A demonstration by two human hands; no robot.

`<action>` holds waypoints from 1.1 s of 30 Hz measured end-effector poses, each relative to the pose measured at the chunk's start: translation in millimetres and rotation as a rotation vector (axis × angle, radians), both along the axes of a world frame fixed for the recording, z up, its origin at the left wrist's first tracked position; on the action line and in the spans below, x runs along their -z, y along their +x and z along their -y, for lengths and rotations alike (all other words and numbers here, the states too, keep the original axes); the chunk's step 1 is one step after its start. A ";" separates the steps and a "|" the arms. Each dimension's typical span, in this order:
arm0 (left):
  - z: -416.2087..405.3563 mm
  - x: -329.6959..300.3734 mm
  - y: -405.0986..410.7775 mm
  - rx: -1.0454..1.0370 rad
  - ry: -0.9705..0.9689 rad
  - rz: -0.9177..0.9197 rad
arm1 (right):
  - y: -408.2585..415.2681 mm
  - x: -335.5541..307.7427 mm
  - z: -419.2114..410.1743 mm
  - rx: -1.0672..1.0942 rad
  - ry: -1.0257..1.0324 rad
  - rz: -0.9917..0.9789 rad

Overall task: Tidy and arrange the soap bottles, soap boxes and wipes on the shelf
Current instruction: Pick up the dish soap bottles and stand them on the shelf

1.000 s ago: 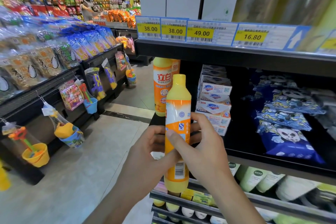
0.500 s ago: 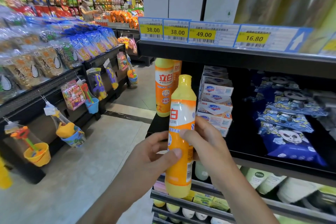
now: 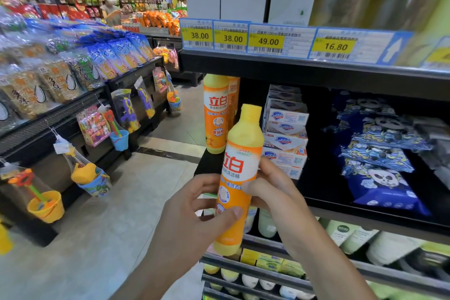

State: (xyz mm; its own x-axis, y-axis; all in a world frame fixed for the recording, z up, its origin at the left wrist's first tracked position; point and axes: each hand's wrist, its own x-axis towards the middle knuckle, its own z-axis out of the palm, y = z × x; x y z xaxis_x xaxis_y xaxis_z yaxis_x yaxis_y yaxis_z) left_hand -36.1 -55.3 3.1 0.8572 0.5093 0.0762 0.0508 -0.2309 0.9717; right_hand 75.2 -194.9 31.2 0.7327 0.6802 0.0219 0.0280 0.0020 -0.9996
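Before shelf [image 3: 280,66], both hands' fingers [image 3: 250,186] grip tilted bottle [image 3: 239,178].

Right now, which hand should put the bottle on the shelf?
Probably the right hand. It grips the bottle on the side nearest the shelf, by the bare spot in front of the soap boxes. The left hand holds the aisle side and would have to cross over.

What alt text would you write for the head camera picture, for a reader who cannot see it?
Two hands, left hand and right hand, hold an orange and yellow soap bottle upright before a black shop shelf. On that shelf stand a matching bottle, a stack of soap boxes and blue wipes packs, under yellow price tags.
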 end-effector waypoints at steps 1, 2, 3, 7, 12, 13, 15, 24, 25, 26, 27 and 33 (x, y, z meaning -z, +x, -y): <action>0.8 0.6 0.0 -0.022 0.010 -0.006 | -0.3 1.0 0.0 -0.001 0.007 -0.006; 1.9 0.9 0.1 -0.044 0.025 -0.012 | -0.5 2.1 -0.8 0.002 0.012 -0.014; 2.7 1.4 0.3 -0.064 0.046 -0.019 | -0.8 2.9 -1.4 0.004 0.014 -0.022; 5.7 2.6 1.1 -0.111 0.102 -0.028 | 0.4 7.5 -3.2 -0.010 0.013 -0.048; 12.2 5.6 1.6 -0.142 0.152 -0.008 | -2.0 11.4 -0.9 -0.043 0.014 -0.010; 13.4 6.4 1.5 -0.131 0.147 0.000 | -2.9 11.1 0.4 -0.028 0.008 0.007; 15.8 7.3 2.6 -0.074 0.109 0.011 | -2.3 9.8 5.8 0.025 0.002 0.030; -3.6 8.0 36.9 -0.080 0.054 0.093 | 44.7 -20.9 79.9 0.534 0.001 0.017; -8.7 9.1 43.4 -0.091 0.039 0.092 | 50.6 -22.1 84.4 0.574 0.000 0.021; -13.0 10.3 49.7 -0.098 0.036 0.085 | 56.0 -22.8 87.1 0.603 0.001 0.022; -16.4 11.4 55.7 -0.103 0.047 0.074 | 60.5 -23.5 88.8 0.624 0.001 0.024; -33.3 21.1 79.7 -0.150 0.082 0.042 | 83.8 -24.1 87.6 0.668 0.056 0.053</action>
